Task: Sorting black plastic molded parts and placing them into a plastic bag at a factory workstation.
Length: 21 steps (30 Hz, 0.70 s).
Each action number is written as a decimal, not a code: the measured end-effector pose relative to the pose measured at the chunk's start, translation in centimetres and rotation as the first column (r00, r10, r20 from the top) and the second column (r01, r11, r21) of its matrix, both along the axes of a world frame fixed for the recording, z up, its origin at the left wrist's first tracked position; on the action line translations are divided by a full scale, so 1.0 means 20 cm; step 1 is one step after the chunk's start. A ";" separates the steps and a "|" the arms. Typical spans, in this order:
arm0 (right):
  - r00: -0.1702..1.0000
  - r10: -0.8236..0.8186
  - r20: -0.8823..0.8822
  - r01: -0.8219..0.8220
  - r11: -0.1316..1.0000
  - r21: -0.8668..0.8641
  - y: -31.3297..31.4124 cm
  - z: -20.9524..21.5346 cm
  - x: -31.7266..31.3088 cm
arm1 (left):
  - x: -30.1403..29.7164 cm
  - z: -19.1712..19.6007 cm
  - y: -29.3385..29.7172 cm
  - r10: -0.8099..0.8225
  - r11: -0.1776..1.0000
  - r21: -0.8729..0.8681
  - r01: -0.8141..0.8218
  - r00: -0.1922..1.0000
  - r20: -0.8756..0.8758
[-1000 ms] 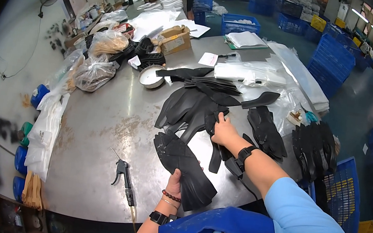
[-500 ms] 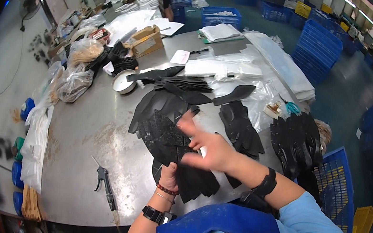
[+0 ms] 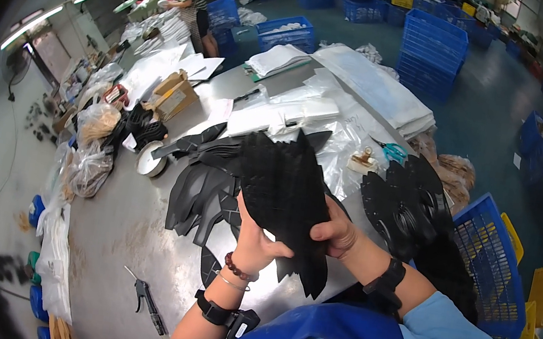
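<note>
Between my two hands a fanned stack of flat black pieces (image 3: pixel 285 196) is raised above the metal table; their material is hard to tell. My left hand (image 3: pixel 255 241) grips the stack's lower left side, thumb across its front. On the right edge, my right hand (image 3: pixel 336 232) closes round it with the thumb in front and its other fingers hidden behind. Just beyond my left hand lie loose black pieces (image 3: pixel 194 193), overlapping on the table. To the right sits another pile of black, strip-like pieces (image 3: pixel 407 200).
An air blow gun (image 3: pixel 149 306) lies on the metal table (image 3: pixel 113 244) at the near left. Farther off are a round white dish (image 3: pixel 151 160), an open cardboard box (image 3: pixel 174 95), teal scissors (image 3: pixel 393 151) and plastic bags. Blue crates (image 3: pixel 492 266) stand right; a person (image 3: pixel 190 6) works at the back.
The black stack has been lifted from the table and turned more upright. My right hand, blurred above it before, now holds its right edge. The view has shifted slightly.
</note>
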State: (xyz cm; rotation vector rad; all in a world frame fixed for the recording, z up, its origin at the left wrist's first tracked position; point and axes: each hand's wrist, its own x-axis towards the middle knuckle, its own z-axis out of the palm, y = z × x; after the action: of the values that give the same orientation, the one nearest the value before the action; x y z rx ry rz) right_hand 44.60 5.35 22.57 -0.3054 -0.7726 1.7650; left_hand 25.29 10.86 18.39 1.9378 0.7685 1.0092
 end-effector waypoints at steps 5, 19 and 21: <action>0.336 -0.637 0.694 0.350 0.768 0.536 -0.07 0.13 0.14 | 0.20 0.07 -0.09 -0.179 0.746 -0.330 0.579 0.651 0.737; -0.311 -0.601 0.736 0.286 0.679 0.676 -0.22 0.19 0.93 | 0.72 -0.12 0.04 -0.432 0.623 -0.586 0.518 0.852 0.295; -0.289 -0.545 0.787 0.342 0.709 0.616 -0.24 0.14 1.07 | 0.80 -0.24 0.07 -0.371 0.704 -0.568 0.426 0.903 0.216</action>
State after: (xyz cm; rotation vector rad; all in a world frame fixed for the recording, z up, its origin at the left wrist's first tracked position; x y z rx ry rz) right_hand 66.09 0.51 25.36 -1.7586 -1.5184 0.2996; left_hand 41.36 12.31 13.57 1.3913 0.4978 0.4818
